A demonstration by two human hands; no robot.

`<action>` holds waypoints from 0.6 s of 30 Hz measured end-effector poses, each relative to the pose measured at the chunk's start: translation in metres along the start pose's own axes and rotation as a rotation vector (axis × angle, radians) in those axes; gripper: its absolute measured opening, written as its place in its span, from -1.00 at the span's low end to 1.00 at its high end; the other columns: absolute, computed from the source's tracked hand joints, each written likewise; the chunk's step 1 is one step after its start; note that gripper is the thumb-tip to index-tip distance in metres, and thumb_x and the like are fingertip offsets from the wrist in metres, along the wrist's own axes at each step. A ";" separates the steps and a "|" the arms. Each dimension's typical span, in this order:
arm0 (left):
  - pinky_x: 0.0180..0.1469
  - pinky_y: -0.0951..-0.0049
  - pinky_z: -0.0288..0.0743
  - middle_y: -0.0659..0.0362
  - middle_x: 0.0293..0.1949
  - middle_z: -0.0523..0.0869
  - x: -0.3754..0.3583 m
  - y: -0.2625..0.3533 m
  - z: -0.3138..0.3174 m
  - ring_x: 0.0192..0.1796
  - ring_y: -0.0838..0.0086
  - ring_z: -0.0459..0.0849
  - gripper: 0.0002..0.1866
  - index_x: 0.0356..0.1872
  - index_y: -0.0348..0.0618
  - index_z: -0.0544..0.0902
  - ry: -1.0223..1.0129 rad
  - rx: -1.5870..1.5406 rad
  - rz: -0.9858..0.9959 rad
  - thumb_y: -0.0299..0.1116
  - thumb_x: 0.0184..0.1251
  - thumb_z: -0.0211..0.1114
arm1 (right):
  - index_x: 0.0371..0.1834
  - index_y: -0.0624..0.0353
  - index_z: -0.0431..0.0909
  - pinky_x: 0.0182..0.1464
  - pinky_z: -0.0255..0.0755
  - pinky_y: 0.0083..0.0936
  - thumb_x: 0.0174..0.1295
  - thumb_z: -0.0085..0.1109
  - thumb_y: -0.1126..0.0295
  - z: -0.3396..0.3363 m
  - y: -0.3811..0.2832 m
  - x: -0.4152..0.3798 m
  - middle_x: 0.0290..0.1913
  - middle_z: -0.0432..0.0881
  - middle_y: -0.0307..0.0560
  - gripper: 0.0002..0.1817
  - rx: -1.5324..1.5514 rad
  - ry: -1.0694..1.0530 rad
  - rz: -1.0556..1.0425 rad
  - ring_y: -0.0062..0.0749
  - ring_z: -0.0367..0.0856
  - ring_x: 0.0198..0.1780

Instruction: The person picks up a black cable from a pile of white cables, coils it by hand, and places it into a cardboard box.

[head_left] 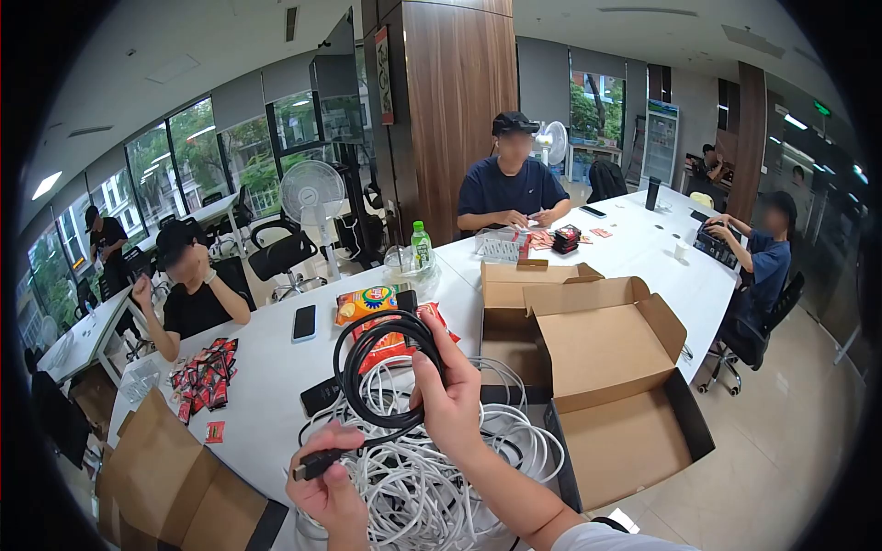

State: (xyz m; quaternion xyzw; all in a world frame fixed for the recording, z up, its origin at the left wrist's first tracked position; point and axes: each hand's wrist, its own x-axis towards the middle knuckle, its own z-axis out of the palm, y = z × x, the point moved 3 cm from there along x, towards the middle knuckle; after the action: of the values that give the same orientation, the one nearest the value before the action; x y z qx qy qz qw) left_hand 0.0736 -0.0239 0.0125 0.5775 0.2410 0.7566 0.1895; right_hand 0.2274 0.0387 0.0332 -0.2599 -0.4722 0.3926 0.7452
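A black cable (pixel 345 375), wound into several loops, is gripped at its right side by my right hand (pixel 447 390), thumb and fingers closed round the coil. Lower down, my left hand (pixel 329 482) pinches one end of the same cable, with its black plug (pixel 317 465) pointing left; the plug looks like HDMI. Under both hands spreads a large tangle of white cables (pixel 413 500) with some black ones mixed in. Red and orange snack packets (pixel 367 303) lie just behind the coil, beside a black box-like item (pixel 322 397).
Open cardboard boxes stand right (pixel 634 441) and front left (pixel 175 487). A phone (pixel 304 323), a pile of red sachets (pixel 204 376) and a green bottle (pixel 420 245) are on the white table (pixel 266 367). Several people sit around it; one across handles small packets.
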 end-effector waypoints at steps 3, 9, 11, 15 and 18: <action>-0.07 0.37 0.46 0.14 -0.55 0.65 0.000 -0.005 -0.001 -0.38 0.41 0.60 -0.49 -0.09 -0.31 0.51 0.100 -0.028 0.039 -0.01 0.26 0.34 | 0.40 0.24 0.26 -0.44 0.27 -0.82 0.35 0.01 0.52 0.005 0.000 -0.005 -0.13 0.61 -0.25 -0.48 -0.025 -0.032 -0.009 -0.83 0.36 -0.44; -0.29 0.46 0.37 0.22 -0.59 0.57 0.003 -0.001 -0.016 -0.42 0.53 0.48 -0.54 -0.12 -0.33 0.59 -0.013 0.046 -0.139 -0.04 0.29 0.31 | 0.36 0.30 0.28 -0.20 0.37 -0.70 0.29 0.04 0.60 0.016 0.002 -0.014 -0.13 0.61 -0.07 -0.47 -0.199 -0.093 -0.128 -0.64 0.48 -0.27; -0.37 0.50 0.37 0.16 -0.64 0.61 0.007 -0.008 -0.022 -0.48 0.53 0.46 -0.57 -0.07 -0.43 0.62 -0.048 0.163 -0.085 -0.18 0.29 0.32 | 0.35 0.33 0.29 -0.17 0.41 -0.65 0.27 0.05 0.62 0.017 0.000 -0.015 -0.11 0.61 0.00 -0.47 -0.231 -0.082 -0.142 -0.56 0.52 -0.25; -0.27 0.40 0.32 0.15 -0.59 0.55 0.016 0.013 -0.008 -0.42 0.38 0.39 -0.65 -0.04 -0.41 0.62 -0.138 0.688 0.100 -0.32 0.27 0.26 | 0.31 0.39 0.32 -0.25 0.42 -0.60 0.23 0.07 0.65 0.018 -0.008 -0.016 -0.19 0.60 0.05 -0.48 -0.365 -0.064 -0.332 -0.46 0.53 -0.31; -0.20 0.36 0.29 0.12 -0.50 0.52 0.013 0.022 0.002 -0.34 0.29 0.37 -0.66 0.00 -0.39 0.62 -0.121 0.893 0.090 -0.42 0.24 0.19 | 0.28 0.43 0.34 -0.32 0.40 -0.56 0.20 0.10 0.67 0.023 -0.007 -0.019 -0.31 0.55 0.06 -0.48 -0.420 -0.064 -0.523 -0.40 0.51 -0.39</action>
State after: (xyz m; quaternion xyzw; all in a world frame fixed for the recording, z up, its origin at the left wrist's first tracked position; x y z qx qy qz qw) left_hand 0.0716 -0.0339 0.0354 0.6557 0.5070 0.5509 -0.0976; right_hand 0.2043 0.0197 0.0384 -0.2653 -0.6166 0.0903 0.7357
